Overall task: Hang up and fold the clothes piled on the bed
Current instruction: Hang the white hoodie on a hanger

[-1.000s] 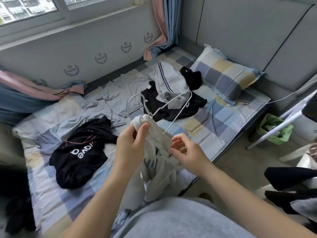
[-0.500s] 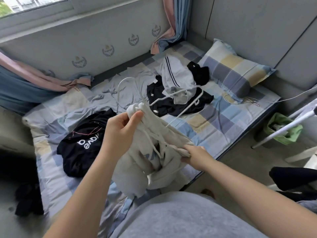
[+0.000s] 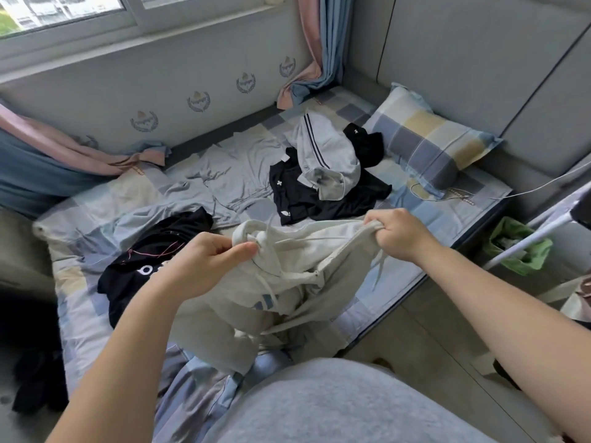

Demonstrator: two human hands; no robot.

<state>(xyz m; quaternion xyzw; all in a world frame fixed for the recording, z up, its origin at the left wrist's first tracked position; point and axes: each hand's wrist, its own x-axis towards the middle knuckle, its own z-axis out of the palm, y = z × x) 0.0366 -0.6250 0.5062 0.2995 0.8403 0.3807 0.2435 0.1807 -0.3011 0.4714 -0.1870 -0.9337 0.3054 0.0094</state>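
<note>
Two hands [image 3: 204,260] [image 3: 399,233] gripping one cream hoodie [image 3: 287,282], two black garments [image 3: 150,260] [image 3: 323,196] on bed [image 3: 431,219]

Hands: two – left hand [image 3: 204,266], right hand [image 3: 399,235].
Off-white hoodie [image 3: 303,260]: one.
Bed [image 3: 447,215]: one.
Black garments on bed: three – lettered black top [image 3: 128,282], black tee [image 3: 335,206], small black piece [image 3: 367,145].
Grey garments: two – striped grey top [image 3: 326,155], flat grey garment [image 3: 236,177].
Pillow [image 3: 428,139]: one.
Curtains: two – corner curtain [image 3: 319,52], left curtain [image 3: 38,161].
Green bin [image 3: 518,247]: one.
Wall emblems [image 3: 198,101]: four clear.
</note>
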